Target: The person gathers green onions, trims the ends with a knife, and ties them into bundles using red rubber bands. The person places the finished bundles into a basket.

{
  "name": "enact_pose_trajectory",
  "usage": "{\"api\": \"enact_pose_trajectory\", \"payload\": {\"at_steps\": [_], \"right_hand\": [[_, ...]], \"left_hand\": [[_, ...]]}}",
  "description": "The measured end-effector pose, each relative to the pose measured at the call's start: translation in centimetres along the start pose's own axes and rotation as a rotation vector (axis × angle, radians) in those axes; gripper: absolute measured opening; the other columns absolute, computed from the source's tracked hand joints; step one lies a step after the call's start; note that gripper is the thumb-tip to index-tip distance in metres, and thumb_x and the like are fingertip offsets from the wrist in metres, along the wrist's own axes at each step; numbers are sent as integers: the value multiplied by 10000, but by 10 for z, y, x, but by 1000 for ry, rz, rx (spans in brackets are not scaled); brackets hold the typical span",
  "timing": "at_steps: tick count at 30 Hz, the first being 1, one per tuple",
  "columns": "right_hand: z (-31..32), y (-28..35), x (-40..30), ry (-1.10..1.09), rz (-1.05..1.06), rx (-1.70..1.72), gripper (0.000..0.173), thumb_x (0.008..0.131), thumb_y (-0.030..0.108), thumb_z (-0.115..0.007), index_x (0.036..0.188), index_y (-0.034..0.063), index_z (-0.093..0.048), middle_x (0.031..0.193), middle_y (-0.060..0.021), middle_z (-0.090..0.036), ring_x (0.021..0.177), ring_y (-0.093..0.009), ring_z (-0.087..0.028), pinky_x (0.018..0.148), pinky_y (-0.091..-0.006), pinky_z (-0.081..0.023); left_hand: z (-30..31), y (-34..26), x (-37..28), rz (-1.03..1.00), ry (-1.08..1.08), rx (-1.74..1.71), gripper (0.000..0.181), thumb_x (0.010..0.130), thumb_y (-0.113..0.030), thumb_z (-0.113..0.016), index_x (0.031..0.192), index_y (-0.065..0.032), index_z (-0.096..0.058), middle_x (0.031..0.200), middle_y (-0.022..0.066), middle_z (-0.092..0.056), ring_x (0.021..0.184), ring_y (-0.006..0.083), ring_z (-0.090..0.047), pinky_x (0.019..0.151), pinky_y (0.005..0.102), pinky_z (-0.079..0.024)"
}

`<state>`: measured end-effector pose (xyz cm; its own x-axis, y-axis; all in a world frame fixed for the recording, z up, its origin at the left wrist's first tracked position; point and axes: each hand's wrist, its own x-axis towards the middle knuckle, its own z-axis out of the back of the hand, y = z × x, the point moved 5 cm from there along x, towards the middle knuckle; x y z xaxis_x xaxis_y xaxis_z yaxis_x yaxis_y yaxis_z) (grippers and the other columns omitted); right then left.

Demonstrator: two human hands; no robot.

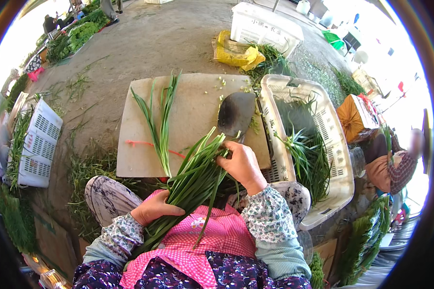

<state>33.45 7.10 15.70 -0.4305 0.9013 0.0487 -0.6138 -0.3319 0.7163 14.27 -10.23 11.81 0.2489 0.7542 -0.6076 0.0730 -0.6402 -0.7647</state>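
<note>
A bunch of long green Chinese chives (193,184) lies slantwise across my lap, its pale cut ends towards the board. Around its lower middle my left hand (160,208) is closed. My right hand (238,164) pinches stalks near the pale ends. Before me is a flat cutting board (195,108) with a few loose chives (164,123) on its left half. A red tie (139,143) runs beneath those chives. The broad dark blade of a cleaver (236,112) rests at the board's right side, its handle mostly hidden by my right hand. Small cut stem pieces (222,81) are scattered near it.
To the right stands a white plastic crate (341,180) holding green leaves (303,151). A yellow bag (235,52) and another white crate (266,27) are beyond the board. At left is a tilted crate (39,141). A person (401,166) sits at far right.
</note>
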Motion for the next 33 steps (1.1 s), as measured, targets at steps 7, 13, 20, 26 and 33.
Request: {"api": "enact_pose_trajectory", "payload": {"at_steps": [7, 13, 20, 26, 33], "right_hand": [[4, -29, -3, -241, 42, 259, 141, 857, 55, -654, 974, 2, -712, 877, -246, -672, 852, -397, -683, 717, -384, -542], [-2, -49, -1, -181, -220, 682, 155, 957, 36, -579, 961, -4, -728, 679, -4, -643, 536, -53, -558, 479, -207, -437], [41, -59, -4, -380, -332, 1021, 158, 989, 86, -588, 915, 19, -710, 696, -26, -651, 511, -70, -538, 431, -210, -410], [107, -103, -29, -742, -139, 1361, 142, 990, 124, -615, 956, 16, -701, 714, -18, -638, 538, -67, -531, 464, -208, -389], [21, -80, -110, 144, -269, 125, 149, 908, 195, -679, 938, 57, -726, 759, -56, -681, 560, -169, -621, 532, -330, -509]], "left_hand": [[-9, 7, 2, -70, 91, -126, 777, 783, -119, -786, 1463, 19, -436, 1343, 77, -590, 1183, 156, -560, 1044, 301, -423], [-18, 8, 4, -56, 156, -144, 831, 780, -102, -791, 1499, 5, -387, 1387, 85, -566, 1230, 165, -545, 1075, 304, -405], [-19, 11, 7, -88, 145, -127, 863, 778, -104, -794, 1509, 17, -352, 1396, 98, -556, 1243, 175, -539, 1079, 305, -403], [-9, 16, 5, -92, 135, -238, 835, 773, -106, -788, 1490, 20, -378, 1376, 108, -571, 1222, 187, -564, 1073, 318, -421], [12, -19, -7, -252, 134, -356, 772, 776, -88, -692, 1475, 35, -389, 1350, 189, -591, 1209, 306, -605, 1097, 387, -421]]}}
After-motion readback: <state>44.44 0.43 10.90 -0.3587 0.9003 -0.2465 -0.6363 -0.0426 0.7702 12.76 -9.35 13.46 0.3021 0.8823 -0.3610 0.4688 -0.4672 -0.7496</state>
